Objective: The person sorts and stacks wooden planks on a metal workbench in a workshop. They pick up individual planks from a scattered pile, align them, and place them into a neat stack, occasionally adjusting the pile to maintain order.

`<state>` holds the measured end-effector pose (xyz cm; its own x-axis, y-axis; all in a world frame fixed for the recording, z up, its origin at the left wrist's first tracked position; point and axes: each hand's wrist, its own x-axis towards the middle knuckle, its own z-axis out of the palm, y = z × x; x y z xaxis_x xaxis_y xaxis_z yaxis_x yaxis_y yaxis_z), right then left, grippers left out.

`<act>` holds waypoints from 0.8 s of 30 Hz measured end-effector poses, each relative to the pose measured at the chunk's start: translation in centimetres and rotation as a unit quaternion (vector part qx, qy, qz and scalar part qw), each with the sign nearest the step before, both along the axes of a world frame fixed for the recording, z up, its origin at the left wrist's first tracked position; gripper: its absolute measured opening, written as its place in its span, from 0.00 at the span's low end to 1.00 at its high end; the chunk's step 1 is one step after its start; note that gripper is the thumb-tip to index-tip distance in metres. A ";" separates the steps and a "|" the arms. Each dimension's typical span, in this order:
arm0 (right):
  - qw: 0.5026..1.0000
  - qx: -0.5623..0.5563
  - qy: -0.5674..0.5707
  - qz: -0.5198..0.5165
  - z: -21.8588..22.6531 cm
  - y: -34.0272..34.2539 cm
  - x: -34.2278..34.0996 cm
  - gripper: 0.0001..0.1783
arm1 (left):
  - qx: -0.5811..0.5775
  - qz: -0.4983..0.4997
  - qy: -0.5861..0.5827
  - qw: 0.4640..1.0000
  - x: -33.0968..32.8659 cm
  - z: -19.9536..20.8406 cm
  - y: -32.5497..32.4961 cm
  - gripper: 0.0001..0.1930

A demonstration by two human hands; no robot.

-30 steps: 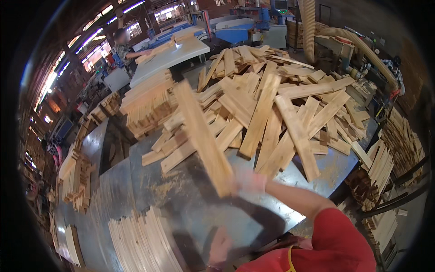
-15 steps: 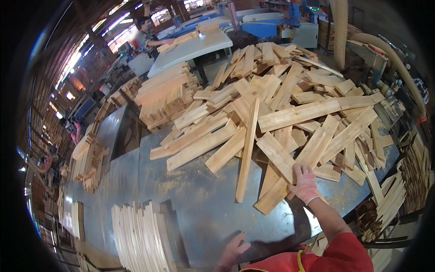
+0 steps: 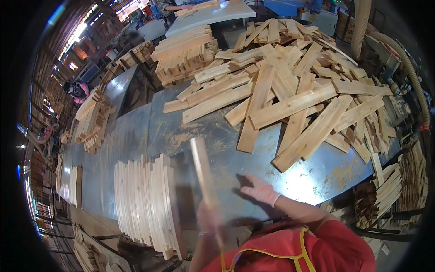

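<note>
My left hand (image 3: 210, 218), smeared by motion, grips a narrow wooden board (image 3: 201, 165) that stands on edge and points away from me over the metal table. To its left is a row of boards (image 3: 145, 204) set on edge side by side. My right hand (image 3: 260, 189), in a pale pinkish glove, is held above the table with fingers apart and nothing in it. Beyond it lies a loose heap of wooden boards (image 3: 294, 104), crossing each other at many angles. One long board (image 3: 312, 133) slants toward me at the near side of the heap.
The metal table (image 3: 136, 131) carries sawdust. A neat stack of boards (image 3: 186, 54) stands at the back, with smaller stacks (image 3: 93, 118) at the left. More boards (image 3: 389, 195) sit at the lower right. A ribbed hose (image 3: 403, 63) hangs at the right. A co-worker's arm shows at the far white table (image 3: 213, 18).
My right hand has left a board in the heap and come back toward me. My left hand, empty before, now holds a narrow board. The view has tilted downward.
</note>
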<state>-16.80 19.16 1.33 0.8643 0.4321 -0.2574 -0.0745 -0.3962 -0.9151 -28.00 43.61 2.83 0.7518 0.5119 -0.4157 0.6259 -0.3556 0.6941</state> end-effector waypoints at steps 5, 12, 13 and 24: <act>0.987 -0.001 0.091 -0.133 -6.9 -3.6 3.9 0.34 | 0.527 -0.143 0.087 0.833 -8.8 -4.6 12.3 0.36; 0.769 0.342 0.159 -0.516 -6.3 -5.6 18.3 0.24 | 0.468 -0.099 0.023 0.878 -8.1 -5.5 13.3 0.37; 0.736 0.375 0.132 -0.548 -6.6 -6.1 19.8 0.24 | 0.445 -0.135 0.003 0.885 -5.8 -3.3 10.1 0.36; 0.999 -0.007 0.034 -0.001 -1.4 -3.4 7.4 0.31 | 0.329 -0.296 -0.024 0.896 10.7 0.9 -6.4 0.42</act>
